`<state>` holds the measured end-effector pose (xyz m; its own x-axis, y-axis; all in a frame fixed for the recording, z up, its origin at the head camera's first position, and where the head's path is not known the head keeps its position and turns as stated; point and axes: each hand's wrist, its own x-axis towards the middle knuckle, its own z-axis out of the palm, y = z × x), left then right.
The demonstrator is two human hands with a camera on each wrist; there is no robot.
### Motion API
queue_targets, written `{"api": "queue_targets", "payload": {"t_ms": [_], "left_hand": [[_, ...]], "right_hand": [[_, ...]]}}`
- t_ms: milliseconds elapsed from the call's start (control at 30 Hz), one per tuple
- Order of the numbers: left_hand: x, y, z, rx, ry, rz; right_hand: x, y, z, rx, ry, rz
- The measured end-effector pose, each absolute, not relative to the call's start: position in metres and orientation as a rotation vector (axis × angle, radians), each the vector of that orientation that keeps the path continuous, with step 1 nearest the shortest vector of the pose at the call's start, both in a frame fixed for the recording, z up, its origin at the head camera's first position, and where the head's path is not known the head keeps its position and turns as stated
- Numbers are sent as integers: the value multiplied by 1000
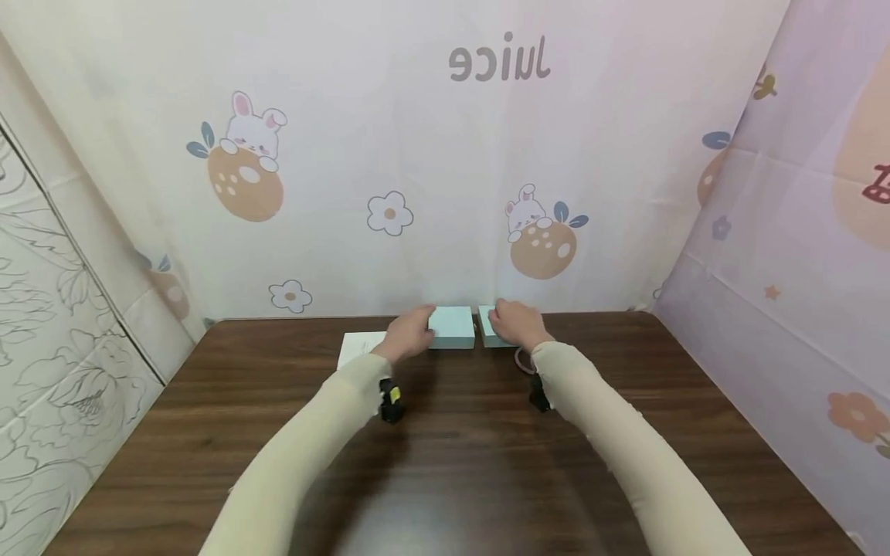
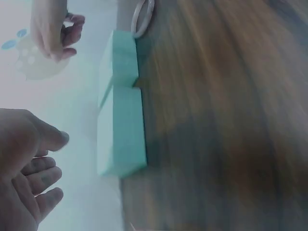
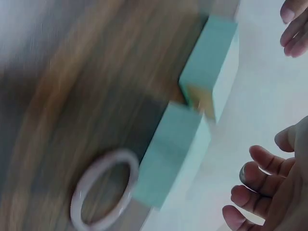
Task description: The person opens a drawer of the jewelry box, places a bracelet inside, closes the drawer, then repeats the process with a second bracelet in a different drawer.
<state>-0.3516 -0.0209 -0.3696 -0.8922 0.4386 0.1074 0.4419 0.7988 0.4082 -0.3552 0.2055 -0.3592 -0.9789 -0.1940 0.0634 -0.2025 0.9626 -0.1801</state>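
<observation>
Two mint-green boxes stand side by side at the back of the table, a narrow gap between them in the head view. My left hand (image 1: pixel 409 333) is beside the left box (image 1: pixel 452 328), fingers loosely bent and holding nothing in the left wrist view. The right hand (image 1: pixel 518 324) overlaps the right box (image 1: pixel 490 332) from the head camera; in the right wrist view its relaxed fingers (image 3: pixel 252 178) are apart from both boxes. A tan patch (image 3: pixel 201 98) shows on the left box's end facing the other. In front of the right box lies a pale pinkish ring (image 3: pixel 89 178), like a bangle.
A flat white card or booklet (image 1: pixel 354 347) lies left of the boxes, partly behind the left forearm. The dark wooden table (image 1: pixel 445 463) meets a printed curtain (image 1: pixel 334 154) right behind the boxes. Black wrist cameras hang at both cuffs.
</observation>
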Motion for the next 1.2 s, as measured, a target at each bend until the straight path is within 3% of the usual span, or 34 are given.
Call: {"api": "queue_targets", "payload": {"t_ms": [467, 700, 1200], "left_hand": [[-328, -123, -412, -523, -2946, -876], [-322, -154, -432, -569, -2900, -978], [-329, -162, -449, -451, -2866, -1262]], "right_hand": [[-334, 130, -392, 538, -3026, 402], [-328, 96, -412, 586, -3061, 472], [-330, 36, -423, 463, -3216, 480]]}}
